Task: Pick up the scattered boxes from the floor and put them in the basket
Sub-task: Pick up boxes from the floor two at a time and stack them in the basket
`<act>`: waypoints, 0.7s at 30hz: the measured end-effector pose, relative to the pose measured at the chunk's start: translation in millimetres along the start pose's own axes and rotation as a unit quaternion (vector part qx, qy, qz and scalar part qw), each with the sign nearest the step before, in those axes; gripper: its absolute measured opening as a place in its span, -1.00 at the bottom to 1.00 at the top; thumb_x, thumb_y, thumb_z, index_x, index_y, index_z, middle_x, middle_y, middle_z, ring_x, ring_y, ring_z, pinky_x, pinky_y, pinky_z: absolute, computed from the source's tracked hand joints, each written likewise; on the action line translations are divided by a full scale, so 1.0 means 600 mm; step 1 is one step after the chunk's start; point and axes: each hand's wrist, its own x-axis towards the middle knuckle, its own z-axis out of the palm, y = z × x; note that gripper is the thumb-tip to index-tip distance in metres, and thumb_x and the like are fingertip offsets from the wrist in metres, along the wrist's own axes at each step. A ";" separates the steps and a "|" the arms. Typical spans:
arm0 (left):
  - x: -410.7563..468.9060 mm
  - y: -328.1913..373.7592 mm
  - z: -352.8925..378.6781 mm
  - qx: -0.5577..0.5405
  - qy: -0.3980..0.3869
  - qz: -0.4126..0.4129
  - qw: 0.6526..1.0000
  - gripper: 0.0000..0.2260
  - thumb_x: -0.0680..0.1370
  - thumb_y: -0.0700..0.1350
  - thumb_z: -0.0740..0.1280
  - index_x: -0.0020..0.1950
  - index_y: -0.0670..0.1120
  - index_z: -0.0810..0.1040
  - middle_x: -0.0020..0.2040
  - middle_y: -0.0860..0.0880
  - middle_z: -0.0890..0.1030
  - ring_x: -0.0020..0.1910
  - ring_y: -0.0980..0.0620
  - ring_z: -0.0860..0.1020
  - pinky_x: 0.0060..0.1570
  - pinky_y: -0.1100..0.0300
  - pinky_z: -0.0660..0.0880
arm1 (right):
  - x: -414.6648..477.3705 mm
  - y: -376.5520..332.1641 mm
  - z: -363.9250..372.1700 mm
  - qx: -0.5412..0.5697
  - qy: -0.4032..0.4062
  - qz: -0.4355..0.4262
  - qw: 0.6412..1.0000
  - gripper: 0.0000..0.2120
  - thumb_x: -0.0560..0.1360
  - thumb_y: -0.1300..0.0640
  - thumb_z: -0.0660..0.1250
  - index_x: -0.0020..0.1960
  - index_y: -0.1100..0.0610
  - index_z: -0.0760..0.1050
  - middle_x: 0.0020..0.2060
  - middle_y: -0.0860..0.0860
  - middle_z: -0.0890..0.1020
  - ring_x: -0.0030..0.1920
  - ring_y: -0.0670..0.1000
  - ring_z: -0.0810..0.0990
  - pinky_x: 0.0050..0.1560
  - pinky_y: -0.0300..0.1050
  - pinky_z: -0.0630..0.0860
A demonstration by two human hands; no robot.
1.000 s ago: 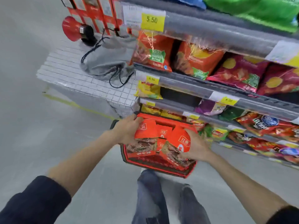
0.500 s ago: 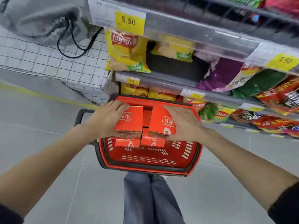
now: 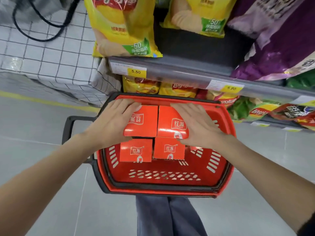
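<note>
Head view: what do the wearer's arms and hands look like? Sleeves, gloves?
Left hand and right hand are bare: no gloves, rings or watch visible. Forearms uncovered. A dark sleeve shows only on the right arm, at the frame corner.

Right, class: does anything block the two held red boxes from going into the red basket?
Nothing visible does. The left hand and right hand hold the red cardboard boxes at the red plastic basket's far end; two more red boxes sit inside, nearer. Beneath is hidden.
</note>
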 end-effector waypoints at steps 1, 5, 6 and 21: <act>-0.002 0.004 0.000 0.009 -0.003 0.000 1.000 -0.08 0.08 0.06 0.61 0.31 -0.21 0.31 0.18 -0.21 0.48 0.15 -0.08 0.33 0.18 0.08 0.22 | -0.001 -0.002 -0.002 -0.006 -0.002 -0.002 1.000 -0.01 0.21 -0.04 0.52 0.49 0.13 0.09 0.40 0.07 0.33 0.35 0.09 0.31 0.33 -0.10 0.13; -0.009 0.023 -0.013 0.075 -0.044 -0.011 0.996 0.02 -0.02 0.11 0.64 0.32 -0.23 0.33 0.16 -0.18 0.51 0.13 -0.18 0.51 0.23 -0.08 0.40 | -0.001 -0.011 -0.012 -0.040 -0.040 0.008 0.998 0.11 0.25 -0.12 0.49 0.52 0.10 -0.15 0.51 0.05 0.08 0.48 0.07 0.10 0.47 -0.05 -0.06; -0.011 0.027 -0.020 0.088 -0.053 -0.013 0.995 0.05 -0.05 0.15 0.63 0.33 -0.23 0.36 0.17 -0.18 0.52 0.14 -0.19 0.52 0.24 -0.12 0.41 | -0.003 -0.013 -0.017 -0.043 -0.050 0.013 0.998 0.15 0.25 -0.16 0.49 0.52 0.09 -0.21 0.53 0.05 0.00 0.51 0.06 0.03 0.48 -0.04 -0.15; -0.032 0.193 -0.377 0.071 -0.101 0.024 0.992 -0.04 0.23 0.50 -0.17 0.42 -0.08 0.27 0.36 -0.08 0.39 0.33 -0.09 0.38 0.31 0.01 0.33 | -0.287 -0.072 -0.308 0.148 0.049 0.182 0.971 -0.21 0.37 -0.24 0.35 0.46 0.10 0.17 0.41 0.09 0.31 0.41 0.11 0.28 0.42 -0.03 0.22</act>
